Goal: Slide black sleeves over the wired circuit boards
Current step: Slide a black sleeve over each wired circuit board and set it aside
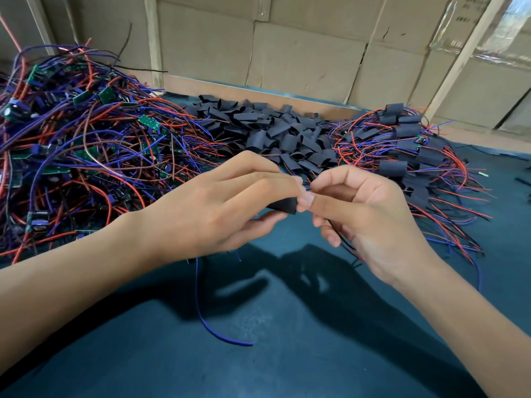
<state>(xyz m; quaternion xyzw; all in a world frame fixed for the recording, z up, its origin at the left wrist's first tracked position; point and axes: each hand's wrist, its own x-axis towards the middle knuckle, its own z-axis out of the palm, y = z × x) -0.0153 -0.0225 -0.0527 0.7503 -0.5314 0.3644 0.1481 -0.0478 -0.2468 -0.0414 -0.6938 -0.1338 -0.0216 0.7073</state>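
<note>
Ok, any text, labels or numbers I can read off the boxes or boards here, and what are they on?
None can be quoted.
Cardboard box, top right: a few lines of dark print, too blurred and small to read.
Green circuit boards in the wire pile: pale marks, too small to tell.
Black sleeve held by the left hand next to the right hand: no print visible.

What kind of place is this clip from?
Likely a small electronics assembly workshop: a heap of wired circuit boards, a pile of black sleeves and sleeved units on a work table, beside cardboard cartons.
</note>
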